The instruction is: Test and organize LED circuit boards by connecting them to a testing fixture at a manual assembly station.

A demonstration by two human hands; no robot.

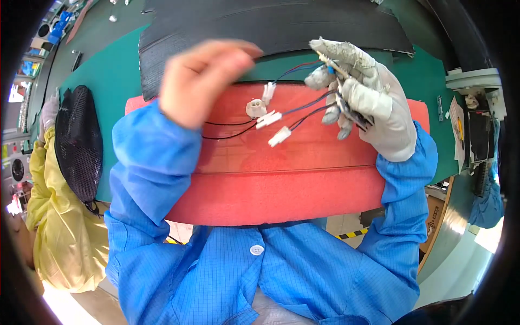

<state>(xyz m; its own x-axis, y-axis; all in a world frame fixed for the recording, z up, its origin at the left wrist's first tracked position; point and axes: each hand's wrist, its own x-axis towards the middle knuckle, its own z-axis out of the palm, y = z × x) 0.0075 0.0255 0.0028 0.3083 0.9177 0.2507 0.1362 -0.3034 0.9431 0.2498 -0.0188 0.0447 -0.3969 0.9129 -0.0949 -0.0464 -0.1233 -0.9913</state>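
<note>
My right hand (pixel 374 92), in a white glove with grey-stained fingertips, grips a small circuit board (pixel 342 92), seen edge-on and partly hidden by the fingers. Dark, blue and red wires run left from the board to white plug connectors (pixel 279 136), which dangle over the red foam pad (pixel 281 195). My left hand (pixel 203 78), bare and smeared by motion, is raised over the pad's far left part, apart from the board. Its fingers are too blurred to read. Between the hands, a round white socket (pixel 255 108) with two black wires rests on the pad.
A black sheet (pixel 271 27) lies across the far side of the green mat (pixel 114 59). At the left are a black mesh bag (pixel 79 143) and another person's yellow sleeve (pixel 54 206) and gloved hand. A paper sheet (pixel 456 130) with a yellow pen is at the right.
</note>
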